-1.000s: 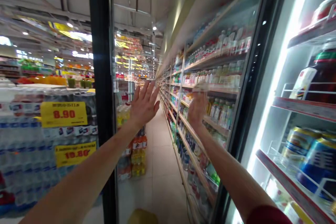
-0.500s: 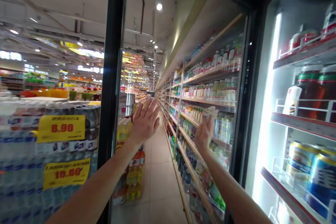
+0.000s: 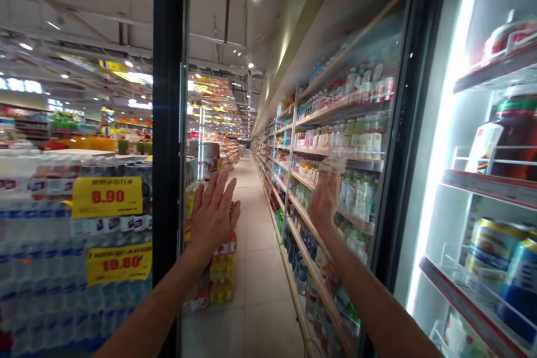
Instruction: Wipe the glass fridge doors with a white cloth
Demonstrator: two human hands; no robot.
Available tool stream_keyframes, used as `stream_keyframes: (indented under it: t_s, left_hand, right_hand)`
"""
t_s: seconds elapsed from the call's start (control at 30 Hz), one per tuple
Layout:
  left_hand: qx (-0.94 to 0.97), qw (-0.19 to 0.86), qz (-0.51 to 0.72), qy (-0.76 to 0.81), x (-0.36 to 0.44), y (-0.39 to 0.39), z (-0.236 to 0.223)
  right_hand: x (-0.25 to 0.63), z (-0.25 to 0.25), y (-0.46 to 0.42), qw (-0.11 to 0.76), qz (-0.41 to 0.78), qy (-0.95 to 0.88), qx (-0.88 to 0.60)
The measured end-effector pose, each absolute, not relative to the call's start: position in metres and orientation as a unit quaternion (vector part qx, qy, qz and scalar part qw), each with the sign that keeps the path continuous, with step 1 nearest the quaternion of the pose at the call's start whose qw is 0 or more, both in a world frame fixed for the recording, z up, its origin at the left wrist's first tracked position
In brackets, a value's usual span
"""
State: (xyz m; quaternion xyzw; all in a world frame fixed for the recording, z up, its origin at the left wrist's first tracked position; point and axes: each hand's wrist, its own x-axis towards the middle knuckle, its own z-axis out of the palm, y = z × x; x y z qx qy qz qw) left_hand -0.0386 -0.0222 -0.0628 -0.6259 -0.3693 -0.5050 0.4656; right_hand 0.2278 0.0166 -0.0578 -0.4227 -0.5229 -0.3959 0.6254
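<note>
The glass door (image 3: 268, 313) of a drinks cooler stands open in front of me, with a dark frame (image 3: 170, 123). My left hand (image 3: 213, 210) is open, its fingers spread and palm toward the glass near the frame's left side. It appears to rest flat on the pane. Farther right, my right hand (image 3: 324, 198) is raised against the same glass, blurred by motion. A pale, thin cloth (image 3: 334, 163) shows at its fingertips, pressed to the pane; its edges are smeared.
Lit cooler shelves (image 3: 490, 184) with bottles and cans (image 3: 495, 246) are close on the right. Through the glass run a tiled aisle (image 3: 255, 235) and long drink shelves (image 3: 306, 151). Stacked bottle packs (image 3: 46, 268) with yellow price signs (image 3: 107, 197) stand at left.
My left hand has moved down and to the left across the glass. My right hand stays near the same place with the pale cloth. The view has shifted slightly.
</note>
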Motion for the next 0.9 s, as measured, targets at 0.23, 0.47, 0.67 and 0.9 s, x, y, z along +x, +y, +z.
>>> stream_keyframes:
  t_s: [0.23,0.47,0.67,0.9]
  left_hand:
    - [-0.629,0.465,-0.507,-0.361,-0.043,-0.016,-0.063]
    - [-0.632,0.461,-0.510,-0.358,-0.042,-0.016,-0.064]
    - [-0.636,0.454,-0.523,-0.339,-0.046,-0.013,-0.065]
    - [-0.637,0.454,-0.518,-0.346,-0.046,-0.012,-0.065]
  right_hand:
    - [0.198,-0.080,0.009,0.474,-0.478,-0.660,-0.334]
    - [0.257,-0.045,0.022,0.662,-0.367,-0.460,-0.463]
    - [0.169,-0.092,0.001,0.417,-0.478,-0.720,-0.281]
    - [0.287,-0.088,0.023,0.631,-0.387,-0.461,-0.490]
